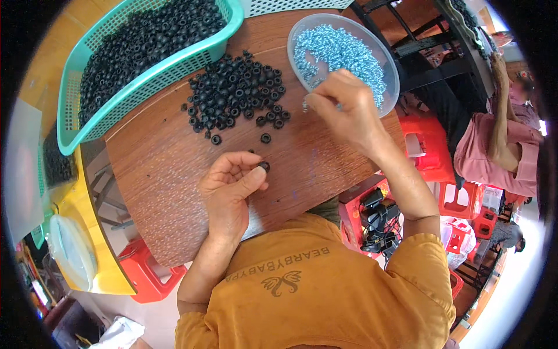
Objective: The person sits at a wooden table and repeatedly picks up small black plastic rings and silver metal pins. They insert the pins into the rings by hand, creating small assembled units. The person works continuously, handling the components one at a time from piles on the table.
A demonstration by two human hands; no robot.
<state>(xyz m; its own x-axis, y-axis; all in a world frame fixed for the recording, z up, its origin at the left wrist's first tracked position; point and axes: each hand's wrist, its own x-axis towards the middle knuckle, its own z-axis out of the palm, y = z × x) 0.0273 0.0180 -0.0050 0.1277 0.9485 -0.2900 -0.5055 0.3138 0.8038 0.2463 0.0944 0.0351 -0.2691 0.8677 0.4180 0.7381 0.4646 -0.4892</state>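
Note:
Above the near part of the brown tabletop, my left hand (pixel 228 183) pinches a small black ring-shaped part (pixel 264 166) between thumb and fingers. My right hand (pixel 351 110) is raised beside a clear oval bowl (pixel 393 81), its fingers closed in a pinch. At its fingertips shows a tiny shiny piece (pixel 305 106), too small to make out well. Many small glossy light-blue pieces (pixel 334 46) fill the bowl. A loose heap of black ring-shaped parts (pixel 232 93) lies beyond my left hand, and a single black ring (pixel 265 138) sits apart from it.
A teal perforated basket (pixel 233 26) full of black rings stands at the table's far left. The wooden table (pixel 168 192) ends close to my body. Red stools (pixel 427 148) stand on the right, where another person in pink (pixel 494 151) sits. Black cables (pixel 381 221) lie in a red container.

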